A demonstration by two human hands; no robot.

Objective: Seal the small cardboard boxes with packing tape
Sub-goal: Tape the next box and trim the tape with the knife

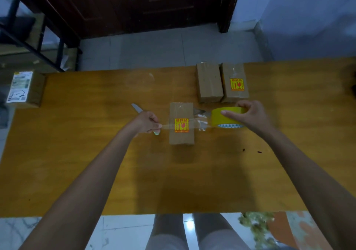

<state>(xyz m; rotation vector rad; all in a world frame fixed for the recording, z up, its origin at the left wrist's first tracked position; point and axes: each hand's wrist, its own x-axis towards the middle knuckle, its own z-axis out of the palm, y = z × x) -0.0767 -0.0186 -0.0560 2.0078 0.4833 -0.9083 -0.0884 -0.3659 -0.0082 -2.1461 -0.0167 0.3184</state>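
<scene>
You've got one box (pixel 181 123) mid-table (pixel 77 153), tape roll (pixel 227 117) just right of it, knife (pixel 137 108) to its left. Two more boxes (pixel 222 83) sit side by side behind, and another box (pixel 25 89) lies off the table's far-left corner.

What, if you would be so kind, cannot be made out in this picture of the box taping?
- Knife, head view: the left hand covers its handle.
- Sticker on the near box: print too small to read.
- Tape strip: clear and blurred; whether it touches the box is unclear.
- Tape roll: the right hand covers its far side.
- Labelled parcel: writing blurred.
</scene>
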